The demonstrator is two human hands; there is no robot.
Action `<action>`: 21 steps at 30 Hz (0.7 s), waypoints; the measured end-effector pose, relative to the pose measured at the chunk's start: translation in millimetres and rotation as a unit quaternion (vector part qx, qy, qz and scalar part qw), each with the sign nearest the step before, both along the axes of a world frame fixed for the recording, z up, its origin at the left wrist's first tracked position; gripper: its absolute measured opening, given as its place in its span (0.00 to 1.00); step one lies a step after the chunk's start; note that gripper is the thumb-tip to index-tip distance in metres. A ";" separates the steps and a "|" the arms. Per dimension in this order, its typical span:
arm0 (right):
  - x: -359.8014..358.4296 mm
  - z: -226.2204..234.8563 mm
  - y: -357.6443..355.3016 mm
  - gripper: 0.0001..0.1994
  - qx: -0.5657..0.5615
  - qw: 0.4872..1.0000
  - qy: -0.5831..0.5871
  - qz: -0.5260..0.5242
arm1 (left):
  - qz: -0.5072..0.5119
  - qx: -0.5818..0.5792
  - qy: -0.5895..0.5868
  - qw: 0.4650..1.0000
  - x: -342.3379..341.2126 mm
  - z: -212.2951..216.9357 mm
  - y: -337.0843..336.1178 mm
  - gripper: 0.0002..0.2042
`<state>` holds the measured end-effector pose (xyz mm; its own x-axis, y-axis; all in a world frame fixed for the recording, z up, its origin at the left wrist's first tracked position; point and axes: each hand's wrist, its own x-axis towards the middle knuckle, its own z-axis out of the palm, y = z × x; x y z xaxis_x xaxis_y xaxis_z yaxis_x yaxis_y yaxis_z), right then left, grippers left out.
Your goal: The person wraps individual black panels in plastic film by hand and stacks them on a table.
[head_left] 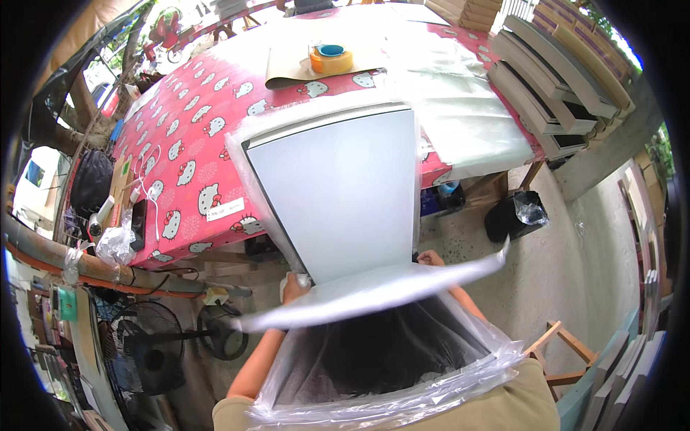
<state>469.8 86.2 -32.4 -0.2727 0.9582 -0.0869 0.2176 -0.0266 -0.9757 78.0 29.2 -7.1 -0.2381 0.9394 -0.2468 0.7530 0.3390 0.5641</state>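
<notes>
A large flat panel (338,194) with a pale grey face and dark edge leans on the table's near edge, its far end over the tabletop. Translucent plastic wrap shows along its sides. My left hand (295,286) is closed on the panel's near left corner, with a bit of the wrap. On the near right corner my right hand (430,258) has its fingers curled round the edge. A white flap of wrapping (374,296) spreads across both forearms. Below it, a clear plastic bag (388,402) lies bunched against my body, dark inside.
The table has a pink patterned cloth (194,158). Tape rolls (330,59) sit on brown paper (280,68); clear plastic sheets (460,115) lie at right. Stacked panels (553,86) stand far right. A black bin (514,215) and a black fan (147,345) are on the floor.
</notes>
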 end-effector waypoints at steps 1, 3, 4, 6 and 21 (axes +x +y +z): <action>-10.6 -5.9 -1.7 0.08 -0.031 0.997 0.018 -0.066 | -0.023 0.059 -0.023 0.998 -2.4 -3.3 -0.3 0.19; -21.7 -1.2 6.8 0.08 0.061 0.986 -0.107 -0.112 | -0.021 0.057 -0.025 0.998 -6.7 -19.4 2.4 0.20; -22.5 8.6 17.4 0.08 0.112 0.964 -0.202 -0.131 | -0.013 0.036 -0.006 0.999 -3.9 -18.6 3.7 0.19; -32.5 65.8 42.7 0.07 0.160 0.953 -0.197 -0.167 | 0.009 0.005 0.037 0.999 -1.5 -9.9 12.7 0.18; -95.4 146.5 49.0 0.21 -0.027 0.789 -0.251 0.560 | -0.246 0.134 -0.576 0.768 -19.7 318.4 35.2 0.17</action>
<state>374.4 135.2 114.0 -0.8636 0.1330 -0.4863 0.4938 0.4183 -0.7624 58.3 64.3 311.2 0.3926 0.8997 0.1909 -0.2978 -0.0721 0.9519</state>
